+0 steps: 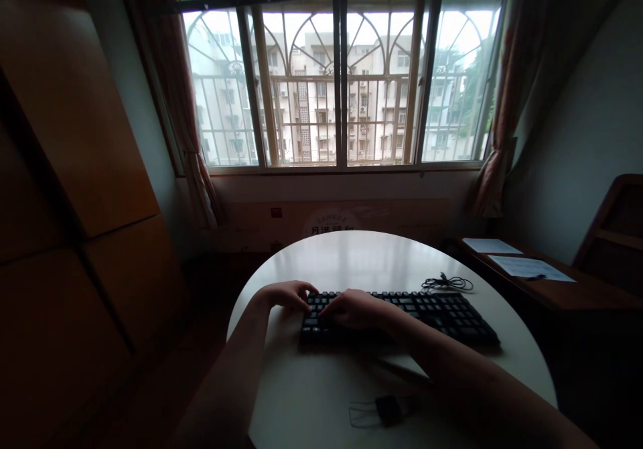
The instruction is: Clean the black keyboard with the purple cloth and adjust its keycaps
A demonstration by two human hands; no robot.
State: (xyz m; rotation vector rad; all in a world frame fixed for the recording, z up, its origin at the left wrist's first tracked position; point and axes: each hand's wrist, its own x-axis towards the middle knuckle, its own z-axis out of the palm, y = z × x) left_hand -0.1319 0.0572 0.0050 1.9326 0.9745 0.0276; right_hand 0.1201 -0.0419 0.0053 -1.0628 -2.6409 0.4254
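A long, black, rectangular keyboard (437,313) lies on the round, glossy white surface (346,258), its long axis running left to right, across the line of the person's reach. Both hands are gathered at its left end, so most of its length stretches away to the right of them, with the number block farthest off.

The left hand (289,294) is at the far left corner, coming in from outside the left edge, its thumb and forefinger bent in at the corner with a narrow gap between them. The right hand (355,307) lies over the left part of the keys, fingers curled and pointing left towards the other hand; its forearm crosses the near edge at a slant and hides part of the keyboard. The left hand is nearer the far left corner, the right hand nearer the middle. Whether either one pinches anything small, I cannot tell.

A thin black coiled cable (447,282) rests just beyond the far edge, towards the right. A small black block with thin wire loops (388,410) lies on the near side, well apart from both hands.
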